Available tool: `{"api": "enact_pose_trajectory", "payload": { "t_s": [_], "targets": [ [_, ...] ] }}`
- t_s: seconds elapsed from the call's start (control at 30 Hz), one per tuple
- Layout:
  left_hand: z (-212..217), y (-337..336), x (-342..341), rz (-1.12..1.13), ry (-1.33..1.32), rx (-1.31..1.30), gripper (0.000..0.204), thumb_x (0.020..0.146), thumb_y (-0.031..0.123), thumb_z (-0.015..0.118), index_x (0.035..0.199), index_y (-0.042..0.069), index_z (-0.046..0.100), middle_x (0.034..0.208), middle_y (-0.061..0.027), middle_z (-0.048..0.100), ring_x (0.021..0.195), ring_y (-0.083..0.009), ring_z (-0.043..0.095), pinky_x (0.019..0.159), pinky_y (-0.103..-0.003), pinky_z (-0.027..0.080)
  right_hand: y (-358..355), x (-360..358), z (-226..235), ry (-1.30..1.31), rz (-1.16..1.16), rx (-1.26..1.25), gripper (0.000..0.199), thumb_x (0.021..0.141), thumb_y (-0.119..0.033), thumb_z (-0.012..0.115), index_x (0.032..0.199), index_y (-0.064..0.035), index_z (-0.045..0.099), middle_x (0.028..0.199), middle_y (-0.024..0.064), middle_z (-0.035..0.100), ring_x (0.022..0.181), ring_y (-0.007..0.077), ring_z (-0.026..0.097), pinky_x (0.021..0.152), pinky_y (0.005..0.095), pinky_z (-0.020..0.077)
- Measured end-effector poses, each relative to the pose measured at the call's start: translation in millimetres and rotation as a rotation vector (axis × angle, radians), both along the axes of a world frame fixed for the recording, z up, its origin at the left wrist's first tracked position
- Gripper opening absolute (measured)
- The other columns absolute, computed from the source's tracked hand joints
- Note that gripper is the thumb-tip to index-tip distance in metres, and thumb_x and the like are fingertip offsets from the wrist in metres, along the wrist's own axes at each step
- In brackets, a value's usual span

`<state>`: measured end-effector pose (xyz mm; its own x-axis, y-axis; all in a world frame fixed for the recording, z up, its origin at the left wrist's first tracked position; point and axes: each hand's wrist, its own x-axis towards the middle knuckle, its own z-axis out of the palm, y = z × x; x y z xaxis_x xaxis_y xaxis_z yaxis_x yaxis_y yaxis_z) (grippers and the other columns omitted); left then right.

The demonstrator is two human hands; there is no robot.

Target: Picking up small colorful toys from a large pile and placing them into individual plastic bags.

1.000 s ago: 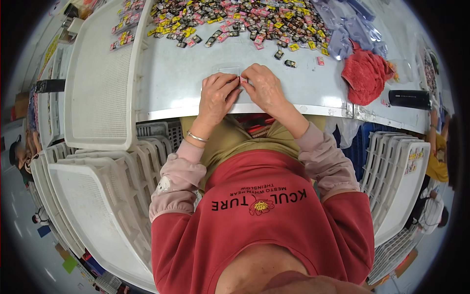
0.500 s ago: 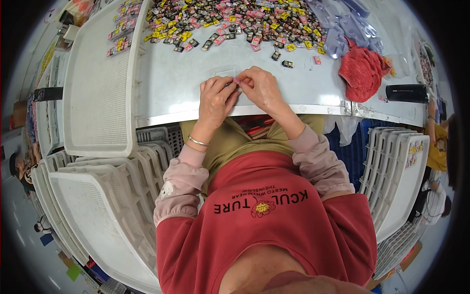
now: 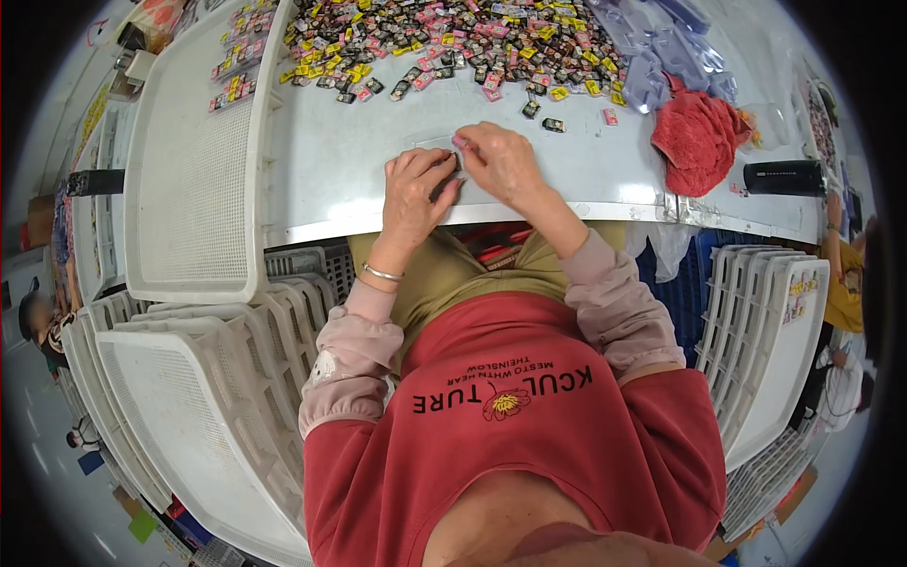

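Left of red cloth (image 3: pixel 699 142): pink packet (image 3: pixel 460 142) mostly covered by fingertips of right hand (image 3: pixel 505 165), print too small to tell. Left hand (image 3: pixel 411 194), further left of cloth: curled fingers hide whatever lies beneath. Clear plastic piece (image 3: pixel 433 142), left of cloth: near part behind left hand, outline faint. Packet heap (image 3: pixel 453 42), beyond cloth and leftward: cut off by top edge. Lilac plastic trays (image 3: pixel 652 66), just beyond cloth: likewise cut. Yellow-clad co-worker (image 3: pixel 844 293), right of cloth: details blurred.
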<state>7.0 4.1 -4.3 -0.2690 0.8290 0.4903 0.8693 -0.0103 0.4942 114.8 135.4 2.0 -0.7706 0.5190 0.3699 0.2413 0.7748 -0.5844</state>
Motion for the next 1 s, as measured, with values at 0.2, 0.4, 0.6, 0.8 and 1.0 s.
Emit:
{"api": "enact_pose_trajectory", "payload": {
  "t_s": [0.2,0.4,0.6,0.8,1.0],
  "targets": [
    [-3,0,-2,-0.016,0.002,-0.010,0.024,0.072,0.013,0.073,0.095,0.008,0.069,0.103,-0.0030,0.064,0.099,-0.0226,0.056,0.083,-0.035,0.038,61,-5,24,-0.273,0.491,-0.324,0.017,0.080,-0.003,0.060,0.095,0.0002,0.067,0.077,0.0118,0.060,0.064,0.0189,0.063,0.058,0.0304,0.0486],
    [-2,0,-2,-0.014,0.021,-0.021,0.023,0.072,0.013,0.073,0.094,0.008,0.068,0.103,-0.0032,0.064,0.098,-0.0224,0.055,0.082,-0.035,0.037,60,-38,32,-0.543,0.650,-0.188,0.012,0.073,-0.004,0.065,0.084,0.0015,0.067,0.078,0.0135,0.061,0.068,0.0248,0.064,0.061,0.0329,0.0489],
    [-1,0,-1,-0.008,0.002,-0.021,0.023,0.069,0.010,0.073,0.091,0.006,0.068,0.102,-0.0032,0.063,0.095,-0.0221,0.056,0.082,-0.036,0.038,43,-19,11,-0.109,0.536,-0.156,0.005,0.072,-0.003,0.065,0.076,0.0005,0.064,0.080,0.0120,0.062,0.074,0.0302,0.062,0.065,0.0380,0.0493],
    [-3,0,-3,-0.010,0.001,-0.020,0.023,0.071,0.011,0.073,0.094,0.008,0.068,0.102,-0.0040,0.064,0.097,-0.0224,0.056,0.082,-0.034,0.037,26,5,13,-0.102,0.377,0.128,0.006,0.076,-0.003,0.061,0.080,-0.0013,0.065,0.083,0.0096,0.060,0.078,0.0295,0.060,0.070,0.0386,0.0480],
    [-2,3,0,-0.024,0.017,0.003,0.026,0.070,0.010,0.072,0.095,0.007,0.067,0.103,-0.0045,0.063,0.097,-0.0230,0.056,0.082,-0.035,0.038,-3,8,-2,-0.056,0.127,0.217,0.006,0.073,-0.003,0.059,0.078,-0.0052,0.063,0.079,0.0068,0.058,0.075,0.0259,0.059,0.064,0.0371,0.0464]
  ]
}}
